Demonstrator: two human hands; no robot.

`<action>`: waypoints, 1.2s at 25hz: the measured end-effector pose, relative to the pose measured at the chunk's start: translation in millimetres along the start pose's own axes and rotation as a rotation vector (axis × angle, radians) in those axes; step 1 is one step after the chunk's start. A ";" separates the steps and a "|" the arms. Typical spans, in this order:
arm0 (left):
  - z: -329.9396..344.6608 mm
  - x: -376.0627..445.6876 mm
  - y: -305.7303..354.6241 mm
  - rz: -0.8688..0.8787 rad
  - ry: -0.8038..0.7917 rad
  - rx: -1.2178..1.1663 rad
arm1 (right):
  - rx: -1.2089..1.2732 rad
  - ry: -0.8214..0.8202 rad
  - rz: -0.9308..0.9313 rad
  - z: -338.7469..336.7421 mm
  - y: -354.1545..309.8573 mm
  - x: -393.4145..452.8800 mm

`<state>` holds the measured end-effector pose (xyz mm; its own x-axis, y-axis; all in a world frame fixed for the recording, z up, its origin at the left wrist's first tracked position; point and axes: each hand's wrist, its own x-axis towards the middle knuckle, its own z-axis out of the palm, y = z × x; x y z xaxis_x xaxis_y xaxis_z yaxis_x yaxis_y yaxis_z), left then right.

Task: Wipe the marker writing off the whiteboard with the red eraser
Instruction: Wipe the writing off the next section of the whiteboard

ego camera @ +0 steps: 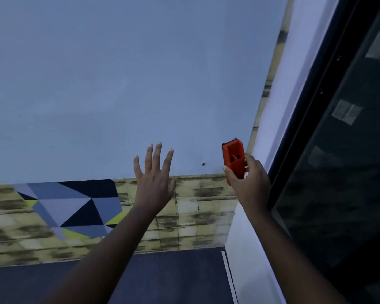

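Whiteboard (pixel 119 84) fills most of the view, pale blue-grey, and no marker writing is visible anywhere on the part I can see. Could be wiped already, could be too faint in this light, can't tell. Small screw head (pixel 203 164) sits near its bottom-right corner.

Below the board: mottled yellow wall panel (pixel 198 207) with a geometric blue/black/yellow patch (pixel 75 207) to the left. Dark carpet (pixel 162 279) at the bottom. White wall return (pixel 279 119) and a dark glass panel (pixel 338 172) run down the right side.

Left hand (pixel 154 183): fingers straight and spread, palm toward the board, holding nothing. It overlaps the board's lower edge; whether it actually touches the surface is unclear.

Right hand (pixel 249 179): fingers and thumb curled round the lower half of the red eraser (pixel 234 160). The hollow back of the eraser faces us, dark felt strip just visible at the top end, so the pad side faces the board. Long axis near vertical, tilted slightly, top end over the board's bottom-right corner.

Key relation: the eraser is in the right hand at the far lower-right of the board; nearly all the board surface lies up and to the left of it. My read: any wiping stroke goes that way, with the right hand doing the work and the left only bracing.
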<state>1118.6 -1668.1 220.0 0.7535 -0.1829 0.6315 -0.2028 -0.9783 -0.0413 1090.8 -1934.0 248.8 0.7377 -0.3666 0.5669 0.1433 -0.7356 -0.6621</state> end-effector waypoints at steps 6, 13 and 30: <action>-49.9 20.2 -0.6 0.019 0.080 0.040 | 0.030 0.046 -0.035 -34.1 -17.6 7.1; -91.2 45.1 -18.8 0.039 0.147 0.067 | 0.043 0.108 -0.066 -56.4 -45.2 27.9; -115.2 77.2 -97.1 -0.010 0.256 0.087 | 0.000 0.158 -0.123 -30.6 -129.0 55.6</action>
<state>1124.4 -1576.0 362.0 0.5706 -0.1532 0.8068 -0.1332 -0.9867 -0.0932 1093.2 -1876.9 380.7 0.6021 -0.3588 0.7133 0.2258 -0.7803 -0.5832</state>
